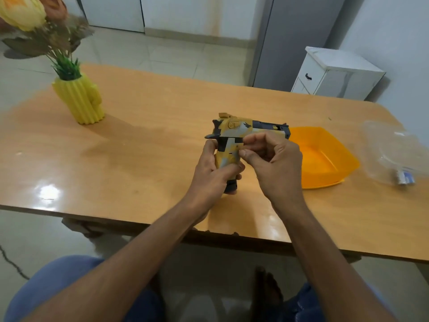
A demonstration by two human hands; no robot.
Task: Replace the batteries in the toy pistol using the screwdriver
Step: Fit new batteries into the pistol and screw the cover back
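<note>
A yellow, grey and black toy pistol (234, 131) stands upright over the wooden table (144, 145), barrel pointing right. My left hand (214, 173) is wrapped around the lower grip from the left. My right hand (271, 163) is curled at the right side of the grip, thumb and fingertips pressed against the grip panel; anything pinched between them is too small to make out. No screwdriver or batteries can be seen.
An orange plastic tray (325, 159) sits just right of the pistol. A clear plastic bag (394, 154) with a small blue-white item lies at the far right. A yellow ribbed vase (80, 101) with flowers stands back left. A white cabinet (334, 73) stands beyond the table.
</note>
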